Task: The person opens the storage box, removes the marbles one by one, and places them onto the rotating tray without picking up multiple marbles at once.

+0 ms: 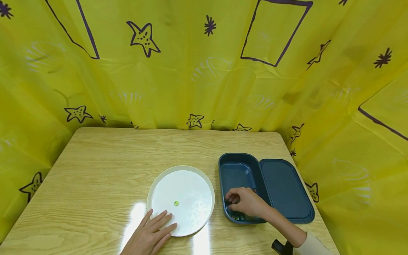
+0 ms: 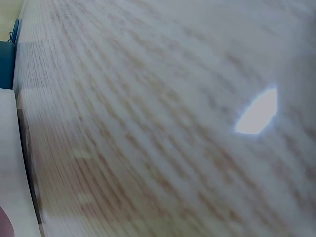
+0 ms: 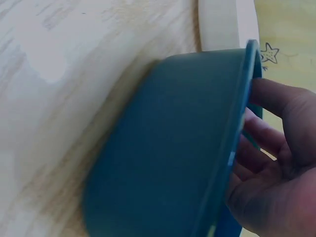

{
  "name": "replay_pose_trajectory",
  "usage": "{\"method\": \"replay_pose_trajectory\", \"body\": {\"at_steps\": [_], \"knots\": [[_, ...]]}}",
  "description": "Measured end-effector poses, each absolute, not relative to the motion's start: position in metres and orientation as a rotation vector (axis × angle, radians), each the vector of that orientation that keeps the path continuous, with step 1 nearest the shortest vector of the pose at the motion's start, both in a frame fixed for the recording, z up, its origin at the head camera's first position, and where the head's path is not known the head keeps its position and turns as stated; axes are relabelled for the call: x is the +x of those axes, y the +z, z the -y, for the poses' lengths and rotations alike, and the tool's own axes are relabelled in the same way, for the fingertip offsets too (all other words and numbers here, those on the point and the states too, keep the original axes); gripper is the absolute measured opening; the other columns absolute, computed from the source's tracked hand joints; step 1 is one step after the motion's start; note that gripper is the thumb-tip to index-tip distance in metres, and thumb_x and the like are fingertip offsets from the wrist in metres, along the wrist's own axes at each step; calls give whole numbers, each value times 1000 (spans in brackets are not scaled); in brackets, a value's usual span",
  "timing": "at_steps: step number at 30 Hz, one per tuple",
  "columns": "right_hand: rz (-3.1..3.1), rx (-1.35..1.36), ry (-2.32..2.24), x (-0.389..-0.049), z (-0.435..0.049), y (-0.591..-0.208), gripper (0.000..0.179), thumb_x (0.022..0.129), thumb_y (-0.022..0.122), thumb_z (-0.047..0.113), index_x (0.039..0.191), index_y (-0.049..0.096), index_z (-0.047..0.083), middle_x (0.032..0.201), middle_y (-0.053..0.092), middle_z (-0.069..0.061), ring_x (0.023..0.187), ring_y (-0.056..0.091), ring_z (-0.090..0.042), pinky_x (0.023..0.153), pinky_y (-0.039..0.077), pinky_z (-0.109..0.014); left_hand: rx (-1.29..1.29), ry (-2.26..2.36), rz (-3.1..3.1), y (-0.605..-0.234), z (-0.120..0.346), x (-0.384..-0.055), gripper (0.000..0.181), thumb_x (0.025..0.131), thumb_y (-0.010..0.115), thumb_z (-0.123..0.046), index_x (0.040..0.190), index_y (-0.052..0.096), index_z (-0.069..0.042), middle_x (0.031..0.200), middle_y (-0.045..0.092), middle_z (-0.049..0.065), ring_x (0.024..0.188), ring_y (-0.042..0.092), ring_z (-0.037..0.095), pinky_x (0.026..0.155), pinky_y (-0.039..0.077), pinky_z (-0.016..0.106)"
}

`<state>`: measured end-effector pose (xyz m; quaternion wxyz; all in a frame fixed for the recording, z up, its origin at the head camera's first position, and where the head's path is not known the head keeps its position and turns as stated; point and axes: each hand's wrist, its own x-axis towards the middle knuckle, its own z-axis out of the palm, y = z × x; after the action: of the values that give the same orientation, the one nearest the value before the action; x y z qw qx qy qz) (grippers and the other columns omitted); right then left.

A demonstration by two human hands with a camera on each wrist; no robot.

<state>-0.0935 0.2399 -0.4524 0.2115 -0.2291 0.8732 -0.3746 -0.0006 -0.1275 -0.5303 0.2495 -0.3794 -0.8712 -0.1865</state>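
My left hand (image 1: 149, 233) lies with fingers spread over the near left edge of a round white tray (image 1: 196, 187) with a raised rim. One small green glass marble (image 1: 176, 203) sits on that tray, beyond the fingertips. To the right, my right hand (image 1: 247, 202) reaches down into a deep dark-blue plastic box (image 1: 237, 171). Its fingers are bent, with a gap between thumb and forefinger, and no object shows between them. The right wrist view has the fingertips hidden behind the box's rim (image 3: 252, 64). Several dark green marbles (image 1: 237, 217) lie in the box's near end.
A flat dark-blue lid (image 1: 287, 187) lies against the box's right side, close to the table's right edge. The wooden table (image 1: 105, 170) stands before a yellow curtain (image 1: 178, 71) with starfish drawings. A black wrist mount (image 1: 282, 247) sits at my right forearm.
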Motion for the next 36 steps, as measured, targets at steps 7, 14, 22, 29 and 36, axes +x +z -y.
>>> {"method": "replay_pose_trajectory", "body": {"at_steps": [7,14,22,29,36], "knots": [[-2354,-633,-983,-90,-243,-462,20,86,76,2,104,69,5,94,66,-2,83,63,-15,73,54,-27,-1031,-516,2356,-533,128,-1,45,110,34,-40,114,75,-22,123,69,5,116,62,25,121,8,39],[-2344,-670,-918,-91,-242,-468,18,83,73,-3,97,70,8,88,65,-3,79,60,-9,70,52,-28,-1031,-525,2363,-533,128,0,44,110,35,-39,115,75,-22,124,68,6,117,62,26,121,8,39],[-2338,-677,-898,-89,-239,-470,21,82,69,-9,88,68,12,80,62,5,72,57,-6,64,50,-27,-1021,-532,2366,-532,127,-1,45,110,34,-39,114,75,-22,124,68,5,118,61,26,121,8,39],[-2364,-717,-885,-86,-238,-468,25,81,68,-11,83,66,14,77,60,9,70,56,-4,63,50,-26,-1005,-545,2378,-532,128,-1,46,110,35,-40,115,76,-21,124,68,5,118,61,25,120,9,38],[-2381,-737,-884,-87,-238,-470,26,80,67,-11,81,67,15,75,60,11,67,55,-2,62,49,-25,-1016,-558,2360,-533,128,-2,45,110,35,-39,115,76,-21,123,69,6,118,61,26,120,10,38]]}}
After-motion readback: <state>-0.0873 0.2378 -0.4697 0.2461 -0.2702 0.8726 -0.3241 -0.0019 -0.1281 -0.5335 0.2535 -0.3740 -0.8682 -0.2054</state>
